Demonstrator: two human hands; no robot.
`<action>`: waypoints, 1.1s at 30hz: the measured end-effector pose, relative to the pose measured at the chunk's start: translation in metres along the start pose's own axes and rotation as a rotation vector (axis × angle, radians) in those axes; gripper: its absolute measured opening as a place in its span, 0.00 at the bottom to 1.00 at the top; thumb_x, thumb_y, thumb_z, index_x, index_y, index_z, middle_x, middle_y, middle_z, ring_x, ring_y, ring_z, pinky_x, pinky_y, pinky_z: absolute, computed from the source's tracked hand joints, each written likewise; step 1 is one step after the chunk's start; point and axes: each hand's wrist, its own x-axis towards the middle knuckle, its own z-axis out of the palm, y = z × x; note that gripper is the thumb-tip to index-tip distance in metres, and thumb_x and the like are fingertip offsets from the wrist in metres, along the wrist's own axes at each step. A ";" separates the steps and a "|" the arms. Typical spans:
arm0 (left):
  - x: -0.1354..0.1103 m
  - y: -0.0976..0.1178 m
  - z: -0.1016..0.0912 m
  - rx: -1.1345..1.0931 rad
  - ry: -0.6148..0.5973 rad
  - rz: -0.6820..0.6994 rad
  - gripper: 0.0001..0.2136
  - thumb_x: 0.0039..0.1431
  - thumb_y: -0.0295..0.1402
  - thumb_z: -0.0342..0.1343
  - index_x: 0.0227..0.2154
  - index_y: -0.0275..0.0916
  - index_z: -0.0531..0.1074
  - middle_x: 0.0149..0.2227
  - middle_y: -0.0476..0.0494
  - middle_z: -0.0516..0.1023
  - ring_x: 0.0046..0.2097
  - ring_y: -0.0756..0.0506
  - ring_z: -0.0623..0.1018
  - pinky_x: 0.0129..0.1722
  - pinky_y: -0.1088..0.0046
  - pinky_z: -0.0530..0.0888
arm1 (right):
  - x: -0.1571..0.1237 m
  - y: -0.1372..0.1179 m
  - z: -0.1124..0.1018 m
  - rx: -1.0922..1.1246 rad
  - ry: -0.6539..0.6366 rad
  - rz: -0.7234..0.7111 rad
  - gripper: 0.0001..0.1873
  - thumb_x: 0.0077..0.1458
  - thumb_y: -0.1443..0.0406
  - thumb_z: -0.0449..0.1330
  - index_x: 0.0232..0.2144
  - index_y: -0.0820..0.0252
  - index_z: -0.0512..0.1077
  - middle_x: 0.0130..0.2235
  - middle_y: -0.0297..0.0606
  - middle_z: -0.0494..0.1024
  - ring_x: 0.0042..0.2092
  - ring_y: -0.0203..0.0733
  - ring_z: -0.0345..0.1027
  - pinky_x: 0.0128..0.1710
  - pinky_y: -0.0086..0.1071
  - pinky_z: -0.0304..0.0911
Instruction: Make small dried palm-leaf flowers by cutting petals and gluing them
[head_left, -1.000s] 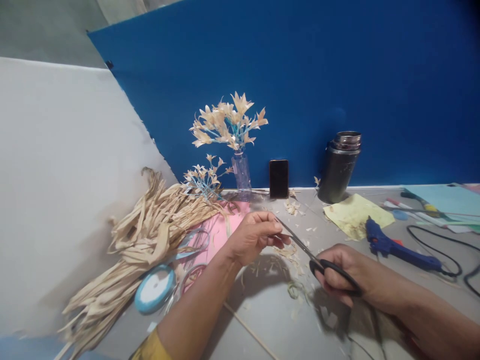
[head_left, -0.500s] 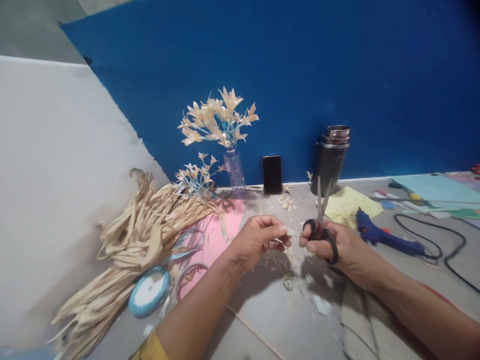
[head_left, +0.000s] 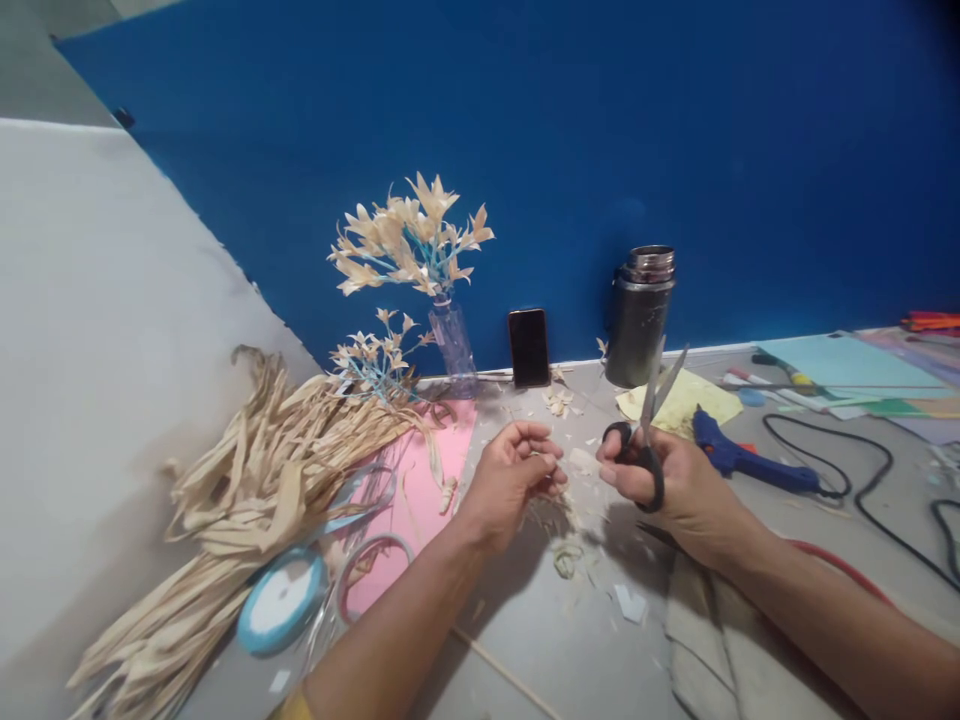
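Observation:
My right hand (head_left: 675, 490) grips black-handled scissors (head_left: 646, 435), blades slightly apart and pointing up. My left hand (head_left: 514, 478) is curled just left of it, fingers pinched on a small pale husk piece (head_left: 581, 461) that reaches toward my right thumb. Below both hands lie pale husk clippings (head_left: 570, 555) on the grey table. A heap of dried husk strips (head_left: 247, 490) lies at the left, partly over a pink sheet (head_left: 420, 500).
At the back stand a small bottle of husk flowers (head_left: 442, 300), a dark phone (head_left: 529, 347) and a metal flask (head_left: 640, 315). A blue glue gun (head_left: 739, 460) with black cable (head_left: 862, 480), a yellow paper (head_left: 690, 400) and coloured sheets (head_left: 847, 365) lie right. A blue ribbon spool (head_left: 281, 600) lies front left.
My right hand swung the scissors from pointing left at my left hand to upright, and moved in close. My left hand's fingers curled tighter. The view shifted right.

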 end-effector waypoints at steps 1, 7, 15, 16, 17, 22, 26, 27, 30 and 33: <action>-0.001 -0.002 0.002 0.014 -0.007 -0.009 0.18 0.41 0.35 0.73 0.33 0.36 0.72 0.27 0.49 0.76 0.24 0.53 0.74 0.26 0.77 0.69 | 0.000 0.000 0.001 -0.008 0.023 -0.007 0.14 0.45 0.57 0.68 0.32 0.57 0.72 0.27 0.31 0.70 0.28 0.36 0.59 0.27 0.30 0.59; -0.015 -0.020 0.022 -0.128 -0.018 -0.082 0.15 0.42 0.35 0.72 0.27 0.36 0.72 0.27 0.48 0.74 0.27 0.52 0.74 0.28 0.77 0.69 | -0.003 0.008 0.011 -0.063 0.137 -0.083 0.13 0.45 0.58 0.67 0.31 0.58 0.72 0.28 0.33 0.74 0.30 0.39 0.66 0.31 0.31 0.63; -0.012 -0.010 0.019 -0.057 0.080 0.036 0.09 0.45 0.32 0.66 0.22 0.37 0.70 0.25 0.47 0.74 0.29 0.51 0.72 0.30 0.76 0.68 | -0.001 0.014 0.010 -0.116 -0.202 0.046 0.17 0.50 0.53 0.67 0.29 0.60 0.71 0.24 0.30 0.71 0.25 0.33 0.58 0.25 0.27 0.53; -0.011 -0.007 0.017 -0.022 0.076 0.064 0.08 0.46 0.32 0.65 0.22 0.37 0.70 0.24 0.46 0.74 0.28 0.51 0.72 0.30 0.75 0.68 | -0.001 0.014 0.009 -0.129 -0.302 0.082 0.19 0.52 0.51 0.65 0.28 0.61 0.71 0.24 0.31 0.72 0.24 0.32 0.56 0.24 0.27 0.50; -0.011 -0.003 0.015 0.006 0.070 0.084 0.08 0.46 0.31 0.63 0.21 0.37 0.70 0.24 0.45 0.75 0.28 0.50 0.73 0.30 0.75 0.68 | -0.001 0.013 0.008 -0.135 -0.395 0.120 0.21 0.53 0.48 0.63 0.27 0.61 0.71 0.24 0.33 0.73 0.23 0.31 0.54 0.23 0.28 0.49; -0.009 0.005 0.011 0.032 0.051 0.116 0.06 0.44 0.30 0.61 0.20 0.37 0.68 0.22 0.46 0.75 0.25 0.49 0.73 0.31 0.71 0.71 | -0.004 0.012 0.007 -0.168 -0.576 0.133 0.29 0.56 0.41 0.57 0.24 0.62 0.70 0.21 0.35 0.73 0.22 0.31 0.53 0.22 0.28 0.45; -0.009 0.003 0.013 0.018 0.082 0.134 0.07 0.45 0.30 0.61 0.20 0.37 0.68 0.22 0.46 0.75 0.25 0.49 0.73 0.31 0.71 0.71 | -0.004 0.015 0.008 -0.182 -0.553 0.116 0.31 0.56 0.40 0.56 0.22 0.62 0.70 0.20 0.35 0.71 0.21 0.30 0.51 0.21 0.28 0.44; -0.009 0.002 0.013 0.014 0.090 0.136 0.07 0.45 0.30 0.61 0.20 0.37 0.68 0.21 0.47 0.75 0.25 0.50 0.73 0.30 0.72 0.71 | -0.004 0.014 0.008 -0.174 -0.553 0.123 0.31 0.56 0.40 0.56 0.21 0.62 0.69 0.20 0.34 0.70 0.21 0.30 0.51 0.21 0.27 0.44; -0.008 0.001 0.014 0.000 0.095 0.143 0.07 0.45 0.30 0.62 0.20 0.37 0.68 0.21 0.48 0.74 0.25 0.49 0.74 0.30 0.72 0.71 | -0.005 0.010 0.010 -0.154 -0.550 0.135 0.29 0.54 0.42 0.59 0.20 0.61 0.67 0.19 0.33 0.69 0.21 0.30 0.50 0.21 0.28 0.44; -0.009 0.002 0.014 -0.013 0.100 0.144 0.08 0.45 0.30 0.63 0.20 0.37 0.67 0.21 0.49 0.72 0.26 0.49 0.74 0.29 0.73 0.71 | -0.007 0.006 0.012 -0.135 -0.531 0.164 0.26 0.53 0.45 0.61 0.18 0.59 0.64 0.18 0.30 0.67 0.20 0.30 0.48 0.21 0.28 0.43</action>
